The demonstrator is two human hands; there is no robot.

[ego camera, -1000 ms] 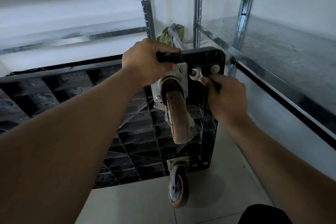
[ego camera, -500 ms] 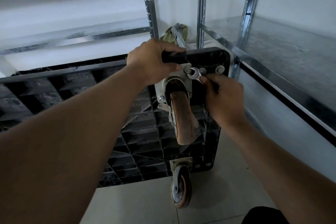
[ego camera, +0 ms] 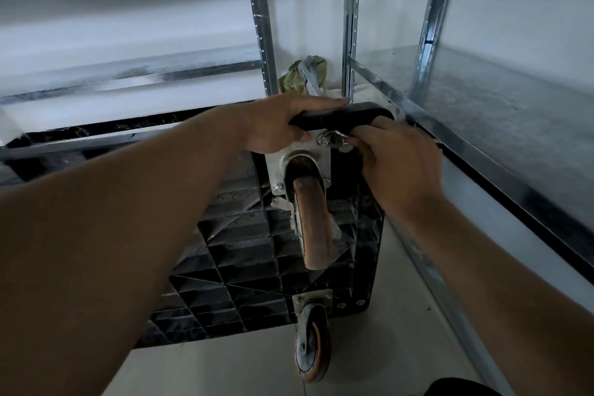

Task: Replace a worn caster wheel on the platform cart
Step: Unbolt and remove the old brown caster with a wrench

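Observation:
The black platform cart (ego camera: pixel 244 254) stands on its side, ribbed underside toward me. A worn orange caster wheel (ego camera: pixel 313 222) hangs in a metal bracket (ego camera: pixel 276 167) bolted near the cart's top edge. My left hand (ego camera: pixel 279 125) grips that top edge just left of the bracket. My right hand (ego camera: pixel 395 164) holds a small silver wrench (ego camera: pixel 336 140), whose open jaw sits on the upper bolt (ego camera: pixel 322 139) of the bracket. A second caster (ego camera: pixel 311 347) sits at the cart's lower corner, touching the floor.
Metal shelving uprights (ego camera: pixel 350 26) rise behind the cart, and a steel shelf (ego camera: pixel 498 106) runs along the right, close to my right arm. A green cloth bundle (ego camera: pixel 294 79) and the folded cart handle (ego camera: pixel 310 75) lie behind the top edge. Pale tiled floor (ego camera: pixel 369 347) below.
My right hand moved the wrench left from between the bolts onto the bracket's upper bolt. The view shifted downward and closer; my left hand keeps its grip on the cart edge.

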